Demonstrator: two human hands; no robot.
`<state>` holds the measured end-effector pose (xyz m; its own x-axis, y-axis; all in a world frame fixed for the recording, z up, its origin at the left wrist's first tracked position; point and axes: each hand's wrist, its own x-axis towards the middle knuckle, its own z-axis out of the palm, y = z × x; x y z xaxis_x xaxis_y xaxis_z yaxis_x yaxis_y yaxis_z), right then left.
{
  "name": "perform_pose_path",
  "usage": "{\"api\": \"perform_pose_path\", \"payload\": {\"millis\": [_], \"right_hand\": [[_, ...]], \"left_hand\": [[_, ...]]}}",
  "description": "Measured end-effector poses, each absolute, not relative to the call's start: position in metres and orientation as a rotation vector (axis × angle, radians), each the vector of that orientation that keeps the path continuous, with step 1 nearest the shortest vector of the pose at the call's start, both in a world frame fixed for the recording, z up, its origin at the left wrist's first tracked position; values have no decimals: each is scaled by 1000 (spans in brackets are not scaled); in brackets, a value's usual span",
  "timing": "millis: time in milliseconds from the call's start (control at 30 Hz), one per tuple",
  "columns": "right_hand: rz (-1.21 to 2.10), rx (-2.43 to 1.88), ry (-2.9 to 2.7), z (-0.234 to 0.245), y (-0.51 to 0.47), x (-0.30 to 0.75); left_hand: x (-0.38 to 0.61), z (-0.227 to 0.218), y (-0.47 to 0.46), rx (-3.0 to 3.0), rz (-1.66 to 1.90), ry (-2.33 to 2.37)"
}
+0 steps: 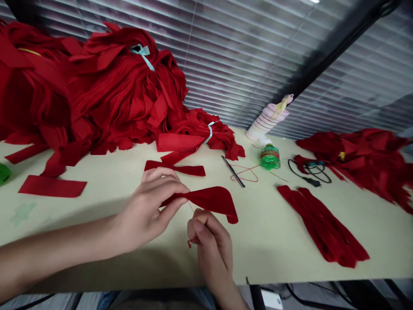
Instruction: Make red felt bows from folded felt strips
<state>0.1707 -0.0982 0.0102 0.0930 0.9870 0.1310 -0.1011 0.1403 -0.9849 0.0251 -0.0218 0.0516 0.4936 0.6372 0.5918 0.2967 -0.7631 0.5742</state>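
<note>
My left hand [150, 211] pinches a strip of red felt [209, 201] between thumb and fingers, gathering its middle into a narrow waist. The wide end of the felt fans out to the right of those fingers. My right hand [211, 245] is just below the felt, its thumb and forefinger pressed together on a thin red thread [191, 207]. The thread rises from that pinch toward the gathered felt, and a short end hangs at the left of my right fingers. Another red felt bow shape [176, 168] lies on the table just beyond my left hand.
A large heap of red felt [109, 90] fills the back left, beside a bundle tied with pale blue ribbon [200, 137]. A black tool [232, 171] and a green spool [270, 157] lie on the cream table [258, 245]. Red strips [319, 224] and a black cable [309, 172] lie right.
</note>
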Motion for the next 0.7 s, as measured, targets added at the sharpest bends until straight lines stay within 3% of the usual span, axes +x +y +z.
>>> {"api": "perform_pose_path", "payload": {"millis": [300,533,700], "right_hand": [[1052,-996,-1069,4,-93,170],[1040,-866,-922,1,-90,169],[998,-811,-927,3,-94,169]], "left_hand": [[30,53,-13,1572,776,916],[34,50,-12,958,661,821],[36,52,-12,803,543,828]]}}
